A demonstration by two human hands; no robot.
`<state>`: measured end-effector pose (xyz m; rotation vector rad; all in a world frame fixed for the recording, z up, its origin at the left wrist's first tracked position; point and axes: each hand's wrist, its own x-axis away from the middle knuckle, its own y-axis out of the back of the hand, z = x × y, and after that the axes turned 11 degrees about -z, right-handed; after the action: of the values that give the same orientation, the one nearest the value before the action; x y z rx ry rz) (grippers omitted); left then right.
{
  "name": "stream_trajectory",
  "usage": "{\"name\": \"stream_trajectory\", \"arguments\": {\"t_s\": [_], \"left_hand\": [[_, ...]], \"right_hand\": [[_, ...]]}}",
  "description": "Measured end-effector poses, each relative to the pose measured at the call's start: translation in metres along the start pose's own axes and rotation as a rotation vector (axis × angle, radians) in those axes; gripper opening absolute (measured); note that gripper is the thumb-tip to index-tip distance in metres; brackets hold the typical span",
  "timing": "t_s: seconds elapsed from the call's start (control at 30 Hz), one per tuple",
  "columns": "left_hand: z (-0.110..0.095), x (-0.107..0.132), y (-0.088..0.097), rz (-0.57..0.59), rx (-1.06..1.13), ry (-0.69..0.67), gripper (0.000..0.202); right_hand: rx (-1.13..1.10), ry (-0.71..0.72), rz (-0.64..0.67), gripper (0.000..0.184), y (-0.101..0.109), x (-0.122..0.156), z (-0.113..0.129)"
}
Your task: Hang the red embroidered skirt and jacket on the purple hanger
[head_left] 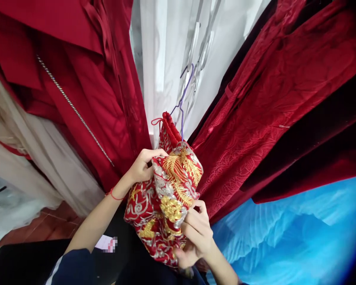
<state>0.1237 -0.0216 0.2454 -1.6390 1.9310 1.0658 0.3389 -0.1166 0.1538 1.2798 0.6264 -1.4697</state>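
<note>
A red garment (169, 178) with gold and silver embroidery hangs in front of me from a purple hanger (182, 103), which is hooked on a white door handle (192, 45). At the garment's upper left edge, my left hand (144, 166) pinches the fabric, thumb in front and fingers partly hidden behind. My right hand (197, 233) grips the lower right edge, its fingers curled on the cloth. The fabric is bunched and folded between both hands. A thin red cord loop (156, 121) sticks out at the top left of the garment.
Dark red dresses (86, 87) hang on the left, one with a glittering trim. More red patterned gowns (255, 107) hang on the right, above a bright blue fabric (290, 229). Pale tulle (56, 154) hangs at far left. A small paper tag (105, 243) lies low, beside my left forearm.
</note>
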Motion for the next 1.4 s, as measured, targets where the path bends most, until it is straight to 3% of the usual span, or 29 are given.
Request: {"name": "stream_trajectory", "arguments": {"t_s": [0.07,0.13,0.17,0.23,0.33,0.4,0.5,0.6,0.7,0.77,0.87,0.97,1.03,1.1,1.2,1.27,1.4], "left_hand": [[-0.006,0.007,0.008,-0.043,-0.009,-0.015,0.04],[-0.011,0.012,0.013,-0.046,-0.015,-0.056,0.041],[-0.014,0.015,0.014,-0.041,-0.021,-0.077,0.039],[-0.017,0.017,0.014,-0.04,-0.025,-0.117,0.034],[-0.016,0.016,0.007,-0.082,0.015,-0.162,0.033],[-0.011,0.014,0.001,-0.092,0.056,-0.148,0.031],[-0.003,0.009,-0.012,-0.07,0.116,-0.067,0.026],[0.001,-0.001,-0.025,-0.045,0.196,-0.038,0.032],[-0.005,-0.01,-0.03,-0.063,0.262,-0.035,0.043],[-0.014,-0.013,-0.024,-0.11,0.268,-0.006,0.051],[-0.029,-0.008,0.0,-0.242,0.198,0.047,0.06],[-0.042,0.005,0.032,-0.379,0.157,0.049,0.062],[-0.049,0.014,0.052,-0.411,0.194,0.047,0.062],[-0.054,0.021,0.063,-0.408,0.228,0.05,0.06],[-0.059,0.021,0.065,-0.415,0.193,0.044,0.059],[-0.059,0.018,0.06,-0.452,0.146,0.057,0.059],[-0.052,0.015,0.053,-0.511,0.087,0.119,0.042]], "right_hand": [[-0.091,0.024,-0.141,0.02,-0.005,-0.003,-0.016],[-0.102,-0.093,-0.251,0.029,-0.007,-0.006,-0.038],[-0.116,-0.188,-0.218,0.043,-0.008,-0.007,-0.049],[-0.193,-0.342,-0.016,0.068,-0.008,-0.007,-0.066],[-0.285,-0.403,0.276,0.079,-0.007,-0.003,-0.073],[-0.26,-0.43,0.352,0.065,-0.004,0.0,-0.067],[-0.147,-0.444,0.259,0.022,0.007,0.001,-0.05],[0.011,-0.375,0.038,0.012,0.026,-0.003,-0.028],[0.099,-0.323,-0.016,0.003,0.042,-0.013,-0.004],[0.099,-0.328,0.047,0.005,0.047,-0.023,0.009],[-0.026,-0.388,0.211,0.021,0.044,-0.038,0.017],[-0.293,-0.454,0.412,0.047,0.028,-0.048,0.014],[-0.405,-0.539,0.463,0.052,0.012,-0.051,0.012],[-0.384,-0.623,0.388,0.05,-0.005,-0.052,0.012],[-0.17,-0.601,0.12,0.046,-0.021,-0.057,0.015],[0.002,-0.538,-0.01,0.052,-0.024,-0.063,0.015],[0.278,-0.504,-0.103,0.069,-0.011,-0.076,-0.002]]}}
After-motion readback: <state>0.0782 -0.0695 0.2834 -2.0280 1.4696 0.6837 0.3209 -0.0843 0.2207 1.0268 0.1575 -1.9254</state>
